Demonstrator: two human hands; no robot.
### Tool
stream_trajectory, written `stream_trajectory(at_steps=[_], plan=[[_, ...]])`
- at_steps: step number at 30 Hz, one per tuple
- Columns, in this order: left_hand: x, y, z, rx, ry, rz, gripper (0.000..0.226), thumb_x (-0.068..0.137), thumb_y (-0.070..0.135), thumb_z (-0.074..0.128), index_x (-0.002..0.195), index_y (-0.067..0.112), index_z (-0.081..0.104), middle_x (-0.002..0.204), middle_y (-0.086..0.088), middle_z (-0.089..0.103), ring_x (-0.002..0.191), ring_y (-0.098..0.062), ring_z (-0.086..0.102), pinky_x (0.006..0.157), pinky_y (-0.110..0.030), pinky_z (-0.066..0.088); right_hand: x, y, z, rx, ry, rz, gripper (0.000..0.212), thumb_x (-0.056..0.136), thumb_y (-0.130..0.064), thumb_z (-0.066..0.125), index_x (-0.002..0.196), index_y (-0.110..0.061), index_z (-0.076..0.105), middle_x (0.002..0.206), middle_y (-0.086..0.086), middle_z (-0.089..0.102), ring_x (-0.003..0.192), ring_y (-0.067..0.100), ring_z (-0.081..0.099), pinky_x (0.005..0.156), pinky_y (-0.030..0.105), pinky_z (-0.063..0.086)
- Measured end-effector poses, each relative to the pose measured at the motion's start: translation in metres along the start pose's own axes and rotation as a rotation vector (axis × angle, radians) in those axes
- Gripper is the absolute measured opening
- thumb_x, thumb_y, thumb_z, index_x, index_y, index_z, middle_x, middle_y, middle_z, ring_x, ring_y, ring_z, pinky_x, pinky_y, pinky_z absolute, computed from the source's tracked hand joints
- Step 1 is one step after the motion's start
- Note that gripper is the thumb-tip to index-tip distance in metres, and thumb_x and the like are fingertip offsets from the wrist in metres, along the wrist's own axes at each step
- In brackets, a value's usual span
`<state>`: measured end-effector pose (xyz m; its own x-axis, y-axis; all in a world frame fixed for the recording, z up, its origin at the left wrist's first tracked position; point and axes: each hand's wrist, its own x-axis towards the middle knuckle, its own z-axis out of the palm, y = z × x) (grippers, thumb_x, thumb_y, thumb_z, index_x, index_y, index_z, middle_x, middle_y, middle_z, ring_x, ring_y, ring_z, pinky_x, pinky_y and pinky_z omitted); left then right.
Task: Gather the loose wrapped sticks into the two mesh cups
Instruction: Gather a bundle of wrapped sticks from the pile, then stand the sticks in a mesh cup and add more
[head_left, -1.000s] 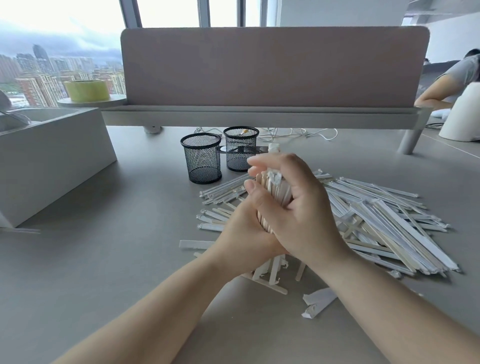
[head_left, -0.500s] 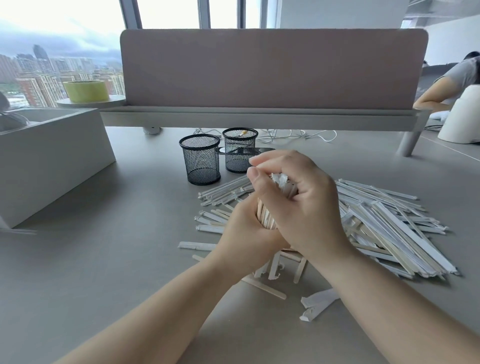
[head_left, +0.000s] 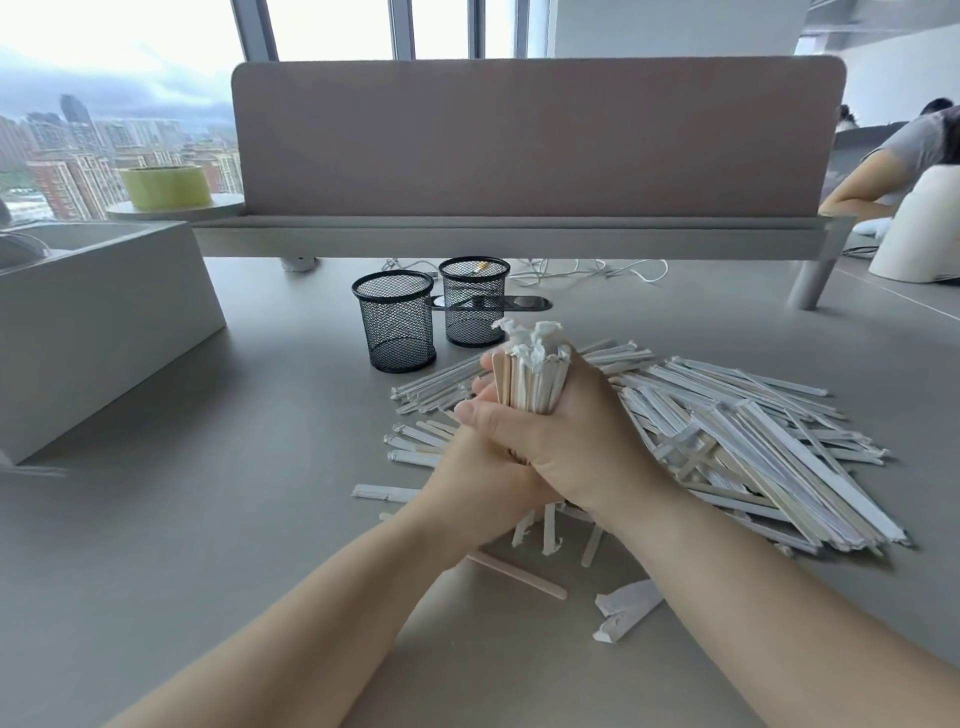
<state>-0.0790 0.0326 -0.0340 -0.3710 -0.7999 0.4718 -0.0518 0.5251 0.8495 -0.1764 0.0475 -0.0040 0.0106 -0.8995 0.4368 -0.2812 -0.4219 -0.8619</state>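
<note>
At far left a grey box sits on the table, well clear of my work. Next come the 2 targets: the left mesh cup and, just beside and slightly behind it, the right mesh cup. Both stand upright, and the left one looks empty through the mesh.

In front of them my left hand is curled round the near-left side of a bundle of wrapped sticks. My right hand wraps it from the other side, so both hands squeeze it between them. The bundle stands nearly upright, with twisted paper tips fanned out on top and a few lower ends poking out beneath my palms. A torn wrapper lies nearer me. Further right the big pile of loose sticks lies flat, so I judge most of the job undone.

The step in hand is squaring the bundle before it goes in. I would tap the lower ends on the table until they are level, easing the squeeze just enough for stragglers to slide, then tighten again. The bundle looks nearly as wide as a cup mouth, so I would lower it straight down over the left mesh cup, with 1 hand steadying the cup against tipping.
</note>
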Motion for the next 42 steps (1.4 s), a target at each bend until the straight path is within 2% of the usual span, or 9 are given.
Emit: stream_trajectory(at_steps=[4,8,12,15,21,28,31,36,42], plan=[[0.002,0.004,-0.014,-0.082,-0.190,-0.181,0.077,0.058,0.007,0.083,0.128,0.018,0.050,0.109,0.000,0.068,0.101,-0.008,0.066,0.088,-0.028,0.054,0.011,0.001,-0.002,0.112,0.007,0.009,0.009,0.080,-0.019,0.072,0.076,-0.016,0.064,0.072,0.001,0.068,0.075,0.015,0.067,0.076,0.025,0.051],[0.011,0.009,-0.068,0.179,-0.319,-0.383,0.113,0.042,0.042,0.086,0.142,0.038,0.033,0.134,0.012,0.054,0.127,-0.007,0.049,0.104,-0.021,0.038,0.036,-0.001,-0.010,0.300,0.064,0.111,0.024,0.086,-0.016,0.067,0.063,-0.018,0.061,0.059,0.000,0.063,0.066,0.023,0.068,0.072,0.035,0.054],[0.036,-0.003,-0.114,0.123,0.225,-0.437,0.084,0.058,0.033,0.090,0.129,0.035,0.044,0.128,0.001,0.057,0.113,-0.012,0.057,0.078,-0.020,0.043,0.058,0.003,-0.008,0.552,0.152,0.302,0.030,0.088,-0.011,0.064,0.059,-0.011,0.055,0.046,-0.002,0.057,0.049,0.014,0.058,0.074,0.040,0.050],[0.058,-0.032,-0.126,0.392,0.538,-0.406,0.068,0.072,0.034,0.083,0.128,0.036,0.044,0.138,-0.007,0.039,0.120,-0.021,0.049,0.096,-0.032,0.045,0.066,0.008,0.001,0.580,0.150,0.347,0.033,0.088,-0.011,0.063,0.056,-0.011,0.054,0.044,-0.001,0.056,0.052,0.018,0.057,0.073,0.040,0.048],[0.091,-0.062,-0.121,0.701,0.409,-0.485,0.069,0.076,0.044,0.075,0.136,0.038,0.042,0.160,-0.014,0.002,0.142,-0.035,0.028,0.114,-0.036,0.029,0.074,0.015,0.016,0.579,0.138,0.401,0.035,0.089,-0.013,0.063,0.056,-0.010,0.054,0.052,0.006,0.055,0.059,0.024,0.057,0.063,0.032,0.047],[0.098,-0.068,-0.111,0.644,0.498,-0.251,0.035,0.084,0.023,0.073,0.111,0.008,0.055,0.125,-0.016,0.052,0.109,-0.022,0.045,0.071,-0.015,0.023,0.078,0.015,0.017,0.641,0.144,0.393,0.033,0.088,-0.011,0.064,0.057,-0.009,0.053,0.048,0.004,0.054,0.054,0.020,0.056,0.071,0.037,0.050],[0.079,-0.051,-0.102,0.594,0.498,-0.119,0.031,0.079,0.020,0.077,0.099,0.013,0.055,0.117,-0.010,0.051,0.095,-0.014,0.040,0.069,-0.010,0.028,0.083,0.010,0.009,0.675,0.183,0.311,0.033,0.088,-0.011,0.064,0.056,-0.011,0.053,0.046,0.000,0.054,0.046,0.012,0.057,0.077,0.042,0.051],[0.041,-0.024,-0.087,0.537,0.473,0.015,0.045,0.063,0.017,0.082,0.089,0.025,0.046,0.105,0.005,0.041,0.085,0.005,0.044,0.073,0.002,0.031,0.092,-0.010,-0.008,1.140,0.246,0.296,0.035,0.091,-0.015,0.059,0.059,-0.013,0.047,0.049,-0.001,0.050,0.044,0.011,0.055,0.066,0.030,0.052],[0.024,-0.004,-0.067,0.515,0.326,0.064,0.063,0.056,0.036,0.082,0.092,0.047,0.032,0.111,0.020,0.036,0.102,0.001,0.045,0.080,0.004,0.031,0.092,-0.012,-0.009,1.334,0.429,0.249,0.032,0.093,-0.018,0.059,0.064,-0.011,0.048,0.049,-0.002,0.052,0.046,0.011,0.055,0.073,0.029,0.054]])
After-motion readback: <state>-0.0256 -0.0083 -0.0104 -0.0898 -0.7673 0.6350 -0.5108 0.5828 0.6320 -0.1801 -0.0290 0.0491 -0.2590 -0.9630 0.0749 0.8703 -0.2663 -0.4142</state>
